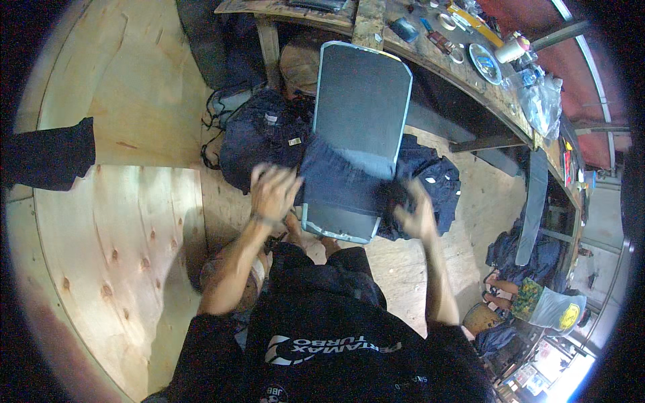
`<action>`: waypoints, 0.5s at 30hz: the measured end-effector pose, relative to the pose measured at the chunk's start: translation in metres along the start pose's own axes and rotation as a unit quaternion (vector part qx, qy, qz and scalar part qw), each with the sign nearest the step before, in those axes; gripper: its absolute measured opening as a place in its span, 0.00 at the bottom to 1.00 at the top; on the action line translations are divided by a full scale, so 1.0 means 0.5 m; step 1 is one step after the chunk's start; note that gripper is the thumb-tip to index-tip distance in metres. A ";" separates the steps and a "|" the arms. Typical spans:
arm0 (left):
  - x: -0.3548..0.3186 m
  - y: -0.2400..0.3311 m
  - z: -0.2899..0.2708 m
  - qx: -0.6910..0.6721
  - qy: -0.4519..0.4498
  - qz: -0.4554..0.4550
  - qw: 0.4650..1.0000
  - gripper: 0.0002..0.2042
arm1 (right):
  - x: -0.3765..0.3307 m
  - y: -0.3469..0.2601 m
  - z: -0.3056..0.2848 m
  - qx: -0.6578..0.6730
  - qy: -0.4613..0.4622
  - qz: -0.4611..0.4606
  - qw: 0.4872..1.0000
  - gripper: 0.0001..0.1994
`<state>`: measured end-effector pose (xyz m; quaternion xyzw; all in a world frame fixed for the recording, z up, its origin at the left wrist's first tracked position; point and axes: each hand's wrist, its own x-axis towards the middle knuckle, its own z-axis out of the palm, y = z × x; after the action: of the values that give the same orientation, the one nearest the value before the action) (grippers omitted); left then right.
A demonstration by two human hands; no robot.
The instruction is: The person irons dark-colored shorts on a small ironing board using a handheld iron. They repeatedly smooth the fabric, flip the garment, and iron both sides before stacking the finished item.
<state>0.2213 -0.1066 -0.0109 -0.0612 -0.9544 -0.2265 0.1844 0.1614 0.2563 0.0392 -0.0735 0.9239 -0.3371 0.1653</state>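
A long dark-grey board (pixel 363 94) with pale blue taped edges lies in front of me, its near end by my knees. A dark navy piece of cloth (pixel 342 178) is laid across its lower half. Beside the cloth's left edge is my left hand (pixel 274 191), blurred, with its fingers apart. My right hand (pixel 418 211) is at the cloth's right side, its fingers smeared by motion, so its grip is unclear. Dark navy garments lie in a heap (pixel 259 144) left of the board, and another dark pile (pixel 433 185) lies to its right.
A wooden workbench (pixel 463 80) runs along the far right, holding a tape roll (pixel 447 21), a round dish (pixel 484 64) and plastic bags (pixel 541 107). Plywood panels (pixel 121 228) stand at left, with dark cloth (pixel 50 154) over them. Another person (pixel 551 305) is at far right.
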 end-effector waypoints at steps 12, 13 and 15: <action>-0.012 0.019 -0.083 -0.241 -0.162 -0.068 0.954 0.26 | -0.221 -0.044 0.049 -0.010 0.003 -0.074 0.997 0.33; 0.031 0.030 -0.070 -0.254 -0.156 -0.036 0.954 0.25 | -0.210 -0.051 0.042 -0.027 0.026 -0.082 0.996 0.32; 0.098 0.052 -0.034 -0.239 -0.135 -0.003 0.961 0.25 | -0.187 -0.064 0.038 -0.030 0.045 -0.095 0.994 0.32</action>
<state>0.1865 -0.0896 0.0323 -0.1305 -0.8887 -0.4383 0.0327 0.2565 0.2439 0.0701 -0.1511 0.9289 -0.3264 0.0884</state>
